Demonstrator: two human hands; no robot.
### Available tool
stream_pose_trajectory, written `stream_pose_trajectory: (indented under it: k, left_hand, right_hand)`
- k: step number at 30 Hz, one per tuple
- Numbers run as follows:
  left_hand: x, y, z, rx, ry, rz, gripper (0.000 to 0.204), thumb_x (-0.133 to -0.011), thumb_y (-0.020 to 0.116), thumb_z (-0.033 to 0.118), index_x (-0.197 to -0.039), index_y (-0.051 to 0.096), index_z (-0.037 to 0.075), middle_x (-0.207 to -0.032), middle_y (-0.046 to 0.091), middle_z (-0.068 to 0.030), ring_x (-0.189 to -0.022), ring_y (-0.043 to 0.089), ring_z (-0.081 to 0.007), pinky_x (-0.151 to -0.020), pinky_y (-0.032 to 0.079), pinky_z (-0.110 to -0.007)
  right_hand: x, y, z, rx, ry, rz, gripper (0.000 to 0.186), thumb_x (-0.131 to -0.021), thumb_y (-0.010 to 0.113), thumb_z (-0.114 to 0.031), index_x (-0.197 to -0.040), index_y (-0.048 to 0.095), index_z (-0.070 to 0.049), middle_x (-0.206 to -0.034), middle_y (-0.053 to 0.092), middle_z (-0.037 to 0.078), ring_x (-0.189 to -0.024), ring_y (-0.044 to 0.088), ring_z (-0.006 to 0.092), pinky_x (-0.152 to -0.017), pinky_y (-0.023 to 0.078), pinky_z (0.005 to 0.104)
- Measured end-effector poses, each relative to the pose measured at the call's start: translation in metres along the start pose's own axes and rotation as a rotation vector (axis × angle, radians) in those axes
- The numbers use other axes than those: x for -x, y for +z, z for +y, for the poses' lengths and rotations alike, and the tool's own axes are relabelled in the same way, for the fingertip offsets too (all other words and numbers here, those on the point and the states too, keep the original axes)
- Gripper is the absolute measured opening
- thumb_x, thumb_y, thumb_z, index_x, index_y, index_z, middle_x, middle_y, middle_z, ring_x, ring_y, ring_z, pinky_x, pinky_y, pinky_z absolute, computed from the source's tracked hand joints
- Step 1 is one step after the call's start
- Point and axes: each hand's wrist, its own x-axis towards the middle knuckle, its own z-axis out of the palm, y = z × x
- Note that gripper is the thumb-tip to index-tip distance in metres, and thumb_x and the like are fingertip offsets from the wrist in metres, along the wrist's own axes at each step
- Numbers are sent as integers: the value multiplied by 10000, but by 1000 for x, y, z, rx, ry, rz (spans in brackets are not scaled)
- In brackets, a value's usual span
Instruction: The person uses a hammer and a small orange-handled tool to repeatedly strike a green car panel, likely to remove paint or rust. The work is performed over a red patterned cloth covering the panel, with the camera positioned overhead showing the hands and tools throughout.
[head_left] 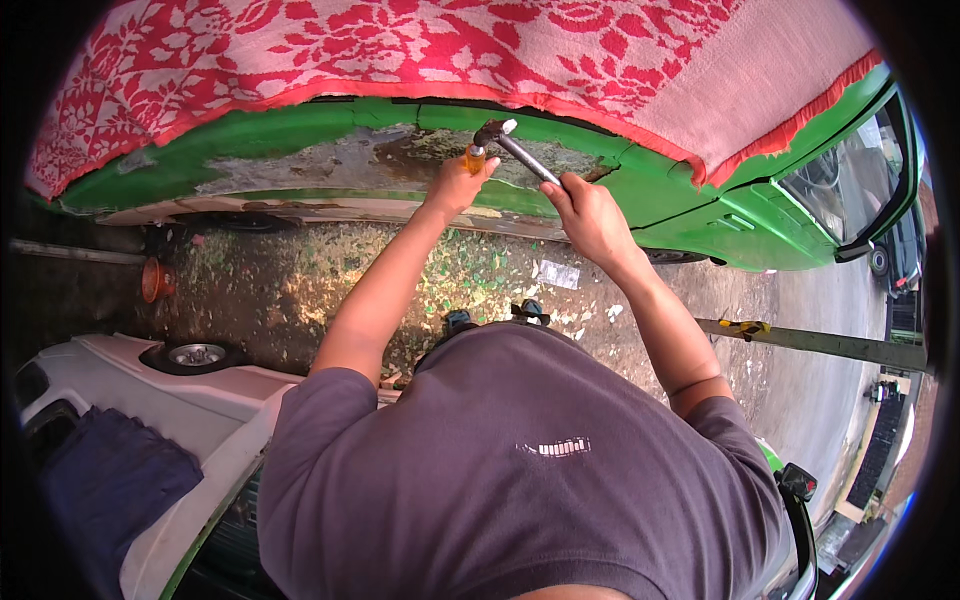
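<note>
My left hand (458, 185) grips an orange-handled hand tool (476, 157) upright against the green vehicle body (700, 220); its tip is hidden. My right hand (590, 215) is closed round the steel shaft of a hammer (530, 158), whose head sits at the top of the orange handle, touching it or very close. Around both hands the side panel (300, 160) has a long patch of stripped, weathered, mottled surface with flaking edges. A red and pink floral cloth (420, 50) drapes over the vehicle just above.
Behind me at lower left stands a white vehicle (70, 370) with a dark cloth (120, 480) on it. An orange bucket (155, 280) lies at left. A long beam (820, 345) crosses at right. Paint flakes cover the ground (520, 260). Another vehicle (890, 250) stands far right.
</note>
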Motion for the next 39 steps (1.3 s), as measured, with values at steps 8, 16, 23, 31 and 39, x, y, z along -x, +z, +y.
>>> stream_pose_trajectory:
  k: [8, 16, 23, 31, 39]
  left_hand:
    - [-10, -17, -2, 81, -104, -158, 346, -908, 662, 363, -834, 629, 27, -775, 674, -43, -620, 623, -125, -528, 473, -284]
    - [-10, -20, 6, 88, -128, -163, 377, -933, 588, 380, -878, 644, 12, -763, 681, -75, -626, 651, -173, -620, 518, -333]
    - [-11, -12, 9, 7, -98, -186, 312, -940, 595, 311, -853, 624, 12, -754, 675, -52, -617, 632, -136, -602, 499, -282]
    - [-15, -10, 2, 107, -107, -161, 334, -944, 580, 323, -851, 646, 9, -727, 669, -59, -599, 622, -148, -611, 507, -320]
    - [-5, -8, 21, 33, -163, -114, 319, -939, 590, 310, -807, 643, 24, -702, 672, -43, -580, 616, -136, -579, 505, -300]
  right_hand:
    - [4, -12, -16, -61, -23, 38, 394, -978, 504, -372, -884, 573, 5, -731, 614, 235, -747, 625, 411, -667, 462, 491]
    - [19, -6, 1, -234, 29, 9, 368, -986, 512, -343, -971, 615, 10, -686, 592, 193, -630, 590, 335, -612, 455, 426]
    - [4, -2, -8, -32, -5, -13, 318, -971, 533, -305, -944, 591, 7, -697, 609, 240, -730, 614, 435, -646, 458, 498]
    - [5, -6, -3, -235, -54, 81, 354, -981, 532, -317, -850, 541, 12, -652, 569, 210, -610, 584, 359, -590, 434, 445]
    - [14, -13, 4, -356, -82, 123, 346, -993, 513, -299, -846, 542, 12, -623, 539, 200, -570, 542, 354, -566, 422, 427]
